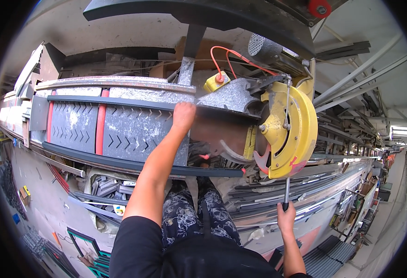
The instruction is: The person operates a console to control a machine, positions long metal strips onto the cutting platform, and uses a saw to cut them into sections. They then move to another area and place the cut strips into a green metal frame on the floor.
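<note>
A long dark grey metal profile (134, 103) lies along the far side of the roller table, its right part reaching toward the saw. My left hand (185, 115) is closed over it near the table's right end. To the right stands a cut-off saw with a yellow blade guard (301, 132). From the guard a metal handle (287, 187) with a black grip comes toward me. My right hand (286, 217) is wrapped round that grip. The blade is mostly hidden by the guard.
A second dark profile (143, 159) runs along the table's near edge. Red rollers (101, 123) cross the grey table (124, 132). An orange cable (233, 51) arches behind the saw. Stacked metal lengths (268, 199) lie below at right, and offcuts (108, 186) below at left.
</note>
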Demonstrator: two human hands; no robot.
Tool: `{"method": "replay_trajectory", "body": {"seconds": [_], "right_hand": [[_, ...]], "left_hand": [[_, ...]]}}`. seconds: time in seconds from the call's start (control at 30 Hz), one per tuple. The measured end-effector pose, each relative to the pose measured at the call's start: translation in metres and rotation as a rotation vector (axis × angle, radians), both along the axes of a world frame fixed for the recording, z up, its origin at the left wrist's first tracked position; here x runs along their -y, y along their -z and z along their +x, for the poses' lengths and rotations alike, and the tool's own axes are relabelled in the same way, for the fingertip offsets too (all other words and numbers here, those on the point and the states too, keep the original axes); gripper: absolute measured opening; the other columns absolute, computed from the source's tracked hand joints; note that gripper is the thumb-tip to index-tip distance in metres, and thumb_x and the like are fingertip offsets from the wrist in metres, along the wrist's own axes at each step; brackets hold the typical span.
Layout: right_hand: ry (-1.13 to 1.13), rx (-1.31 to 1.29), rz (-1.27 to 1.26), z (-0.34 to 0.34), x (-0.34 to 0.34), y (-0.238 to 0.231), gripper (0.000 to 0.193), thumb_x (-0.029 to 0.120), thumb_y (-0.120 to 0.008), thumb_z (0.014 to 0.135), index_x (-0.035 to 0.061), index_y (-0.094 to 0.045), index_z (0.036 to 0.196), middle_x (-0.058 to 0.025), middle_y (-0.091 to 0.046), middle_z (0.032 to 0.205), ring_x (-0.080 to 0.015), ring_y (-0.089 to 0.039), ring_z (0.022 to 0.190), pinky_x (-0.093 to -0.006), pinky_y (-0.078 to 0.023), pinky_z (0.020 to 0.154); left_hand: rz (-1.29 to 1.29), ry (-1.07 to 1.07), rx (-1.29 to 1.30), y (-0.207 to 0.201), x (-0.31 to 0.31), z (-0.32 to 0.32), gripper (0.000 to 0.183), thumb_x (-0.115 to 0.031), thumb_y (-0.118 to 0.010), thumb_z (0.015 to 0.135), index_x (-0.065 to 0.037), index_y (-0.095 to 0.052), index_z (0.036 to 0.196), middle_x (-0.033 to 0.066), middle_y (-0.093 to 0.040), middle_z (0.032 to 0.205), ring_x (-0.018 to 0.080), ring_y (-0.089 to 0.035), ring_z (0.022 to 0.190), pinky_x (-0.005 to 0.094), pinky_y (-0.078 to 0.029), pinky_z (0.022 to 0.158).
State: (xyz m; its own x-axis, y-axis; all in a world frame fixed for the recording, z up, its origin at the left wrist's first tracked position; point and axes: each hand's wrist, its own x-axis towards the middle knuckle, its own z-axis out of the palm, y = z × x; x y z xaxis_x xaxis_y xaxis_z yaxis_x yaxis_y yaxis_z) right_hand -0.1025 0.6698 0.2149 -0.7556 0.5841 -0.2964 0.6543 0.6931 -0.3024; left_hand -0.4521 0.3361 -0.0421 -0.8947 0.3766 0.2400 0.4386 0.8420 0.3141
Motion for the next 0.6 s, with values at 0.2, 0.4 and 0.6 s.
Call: {"method": "replay_trajectory", "body": {"seconds": [0.2,0.4,0.6], "right_hand": [[0.015,-0.023,-0.001,0.001,0.003,0.007,0.027,0.019,-0.068,0.088,-0.0024,-0.052,0.083,-0.0150,-0.055,0.066,-0.0304,-0.051,0.059,-0.0398,-0.044,0.060],[0.021,-0.048,-0.010,0.003,0.003,0.011,0.026,0.017,-0.068,0.088,-0.0019,-0.052,0.082,-0.0116,-0.052,0.065,-0.0233,-0.046,0.059,-0.0371,-0.043,0.059],[0.001,-0.055,0.016,0.005,0.001,0.015,0.027,0.018,-0.069,0.089,-0.0017,-0.052,0.081,-0.0115,-0.052,0.065,-0.0229,-0.046,0.059,-0.0369,-0.043,0.059]], "left_hand": [[-0.015,0.000,0.006,-0.002,0.000,0.000,0.005,-0.015,-0.064,0.074,-0.011,-0.063,0.078,0.0074,-0.063,0.081,0.0262,-0.061,0.084,0.0412,-0.046,0.077],[-0.020,0.006,-0.004,-0.001,0.000,0.000,0.005,-0.016,-0.063,0.075,-0.012,-0.062,0.077,0.0068,-0.062,0.080,0.0259,-0.061,0.083,0.0412,-0.045,0.075],[-0.023,-0.008,-0.024,0.004,0.000,-0.001,0.004,-0.015,-0.062,0.075,-0.012,-0.062,0.077,0.0063,-0.062,0.080,0.0256,-0.061,0.083,0.0410,-0.045,0.076]]}}
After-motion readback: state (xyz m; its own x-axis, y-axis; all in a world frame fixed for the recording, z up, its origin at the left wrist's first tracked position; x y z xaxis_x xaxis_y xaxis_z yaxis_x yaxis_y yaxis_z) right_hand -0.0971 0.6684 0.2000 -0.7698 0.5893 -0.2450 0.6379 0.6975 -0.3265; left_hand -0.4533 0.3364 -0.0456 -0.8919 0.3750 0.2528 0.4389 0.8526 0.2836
